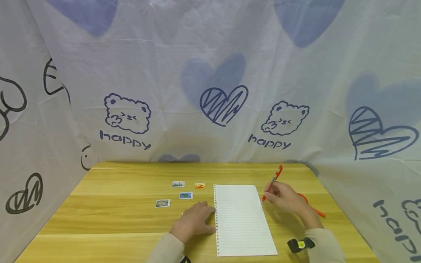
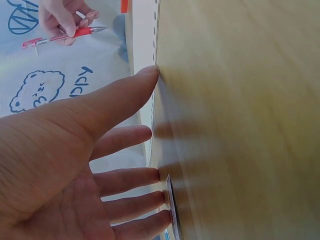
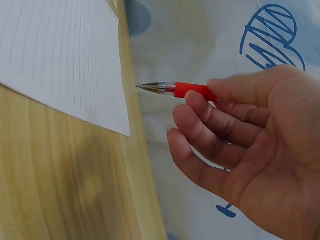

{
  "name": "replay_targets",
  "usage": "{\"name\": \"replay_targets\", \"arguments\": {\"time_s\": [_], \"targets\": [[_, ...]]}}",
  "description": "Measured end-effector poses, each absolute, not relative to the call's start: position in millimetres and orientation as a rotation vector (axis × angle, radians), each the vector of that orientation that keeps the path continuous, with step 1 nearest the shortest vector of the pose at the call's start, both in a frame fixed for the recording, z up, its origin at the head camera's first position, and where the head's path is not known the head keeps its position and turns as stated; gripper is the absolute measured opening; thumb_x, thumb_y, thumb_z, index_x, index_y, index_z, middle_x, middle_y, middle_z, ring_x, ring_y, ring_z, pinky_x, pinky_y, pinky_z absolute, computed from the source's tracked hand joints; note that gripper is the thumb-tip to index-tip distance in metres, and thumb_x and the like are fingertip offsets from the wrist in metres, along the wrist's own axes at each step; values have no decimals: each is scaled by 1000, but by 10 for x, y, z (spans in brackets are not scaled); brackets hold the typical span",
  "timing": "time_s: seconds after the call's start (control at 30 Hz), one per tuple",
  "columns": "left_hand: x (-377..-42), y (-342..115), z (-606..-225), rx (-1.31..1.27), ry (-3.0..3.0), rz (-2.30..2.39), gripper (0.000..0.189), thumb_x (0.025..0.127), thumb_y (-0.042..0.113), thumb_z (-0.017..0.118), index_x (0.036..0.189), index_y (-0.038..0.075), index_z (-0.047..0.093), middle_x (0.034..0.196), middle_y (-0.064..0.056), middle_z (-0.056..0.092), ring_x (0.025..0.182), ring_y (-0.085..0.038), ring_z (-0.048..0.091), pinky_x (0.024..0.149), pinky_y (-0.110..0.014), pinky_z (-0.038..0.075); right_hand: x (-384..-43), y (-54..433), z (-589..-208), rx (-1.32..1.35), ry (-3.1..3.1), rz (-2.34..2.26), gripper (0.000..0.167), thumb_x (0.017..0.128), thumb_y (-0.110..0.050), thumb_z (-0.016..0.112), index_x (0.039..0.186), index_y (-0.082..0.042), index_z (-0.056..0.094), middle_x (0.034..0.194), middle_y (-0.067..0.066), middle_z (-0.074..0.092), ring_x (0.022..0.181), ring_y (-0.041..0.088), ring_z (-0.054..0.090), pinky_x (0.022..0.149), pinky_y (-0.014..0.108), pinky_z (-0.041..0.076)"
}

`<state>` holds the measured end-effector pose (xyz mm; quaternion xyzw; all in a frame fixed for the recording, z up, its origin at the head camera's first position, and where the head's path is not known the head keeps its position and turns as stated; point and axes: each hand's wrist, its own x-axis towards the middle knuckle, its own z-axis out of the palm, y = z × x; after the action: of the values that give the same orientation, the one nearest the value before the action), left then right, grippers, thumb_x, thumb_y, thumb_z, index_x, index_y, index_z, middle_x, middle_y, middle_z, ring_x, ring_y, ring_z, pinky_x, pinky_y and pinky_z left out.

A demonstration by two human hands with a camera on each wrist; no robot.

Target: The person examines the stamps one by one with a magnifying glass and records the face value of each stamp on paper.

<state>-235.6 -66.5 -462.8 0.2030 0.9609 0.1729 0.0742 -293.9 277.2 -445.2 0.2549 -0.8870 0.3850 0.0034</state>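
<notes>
A lined white sheet of paper (image 1: pixel 243 219) with a row of punched holes down its left side lies on the table. My left hand (image 1: pixel 195 221) rests at that punched edge, its thumb and fingers spread and fairly straight in the left wrist view. In my right hand (image 1: pixel 284 197) a red gel pen (image 3: pixel 192 91) is pinched between thumb and fingers, just off the sheet's right edge. Its bare metal tip (image 3: pixel 150 88) points toward the paper without touching it. Behind the right hand lies a red pen cap or strip (image 1: pixel 319 212), partly hidden by the wrist.
Several small stamps lie left of the paper: a green-grey one (image 1: pixel 178 184), an orange one (image 1: pixel 200 185), a blue one (image 1: pixel 186 195) and a brownish one (image 1: pixel 162 203) nearest the left hand. A printed cloth (image 1: pixel 171 120) hangs behind the wooden table (image 1: pixel 108 212) and along both sides.
</notes>
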Motion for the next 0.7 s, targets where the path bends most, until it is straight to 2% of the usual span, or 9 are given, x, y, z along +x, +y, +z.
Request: {"name": "replay_targets", "arguments": {"time_s": [0.2, 0.43, 0.53, 0.7], "targets": [[-2367, -666, -4639, 618, 2892, 509, 66, 82, 39, 85, 138, 11, 64, 151, -24, 54, 142, -43, 51, 116, -60, 44, -2968, 2651, -4401, 736, -2822, 1322, 11, 94, -7, 70, 100, 1, 66, 81, 11, 72, 68, 7, 64, 61, 22, 56], [-2366, -662, -4627, 623, 2889, 500, 66, 82, 39, 85, 139, 11, 64, 151, -24, 54, 142, -44, 50, 116, -60, 45, -3000, 2508, -4365, 757, -2832, 1279, 12, 92, -6, 65, 93, -3, 76, 105, 16, 75, 74, 8, 66, 66, 20, 57], [-2366, -659, -4622, 619, 2888, 497, 67, 82, 39, 85, 139, 11, 64, 151, -24, 54, 142, -44, 50, 115, -60, 45, -3007, 2450, -4358, 767, -2840, 1321, 13, 93, -6, 65, 98, -5, 76, 99, 15, 75, 76, 13, 70, 68, 22, 61], [-2360, -657, -4615, 614, 2884, 511, 66, 82, 39, 85, 138, 11, 64, 152, -24, 53, 142, -44, 50, 114, -62, 45, -3030, 2374, -4388, 786, -2873, 1466, 14, 97, -9, 65, 104, 0, 73, 98, 20, 75, 80, 17, 72, 74, 26, 65]]}}
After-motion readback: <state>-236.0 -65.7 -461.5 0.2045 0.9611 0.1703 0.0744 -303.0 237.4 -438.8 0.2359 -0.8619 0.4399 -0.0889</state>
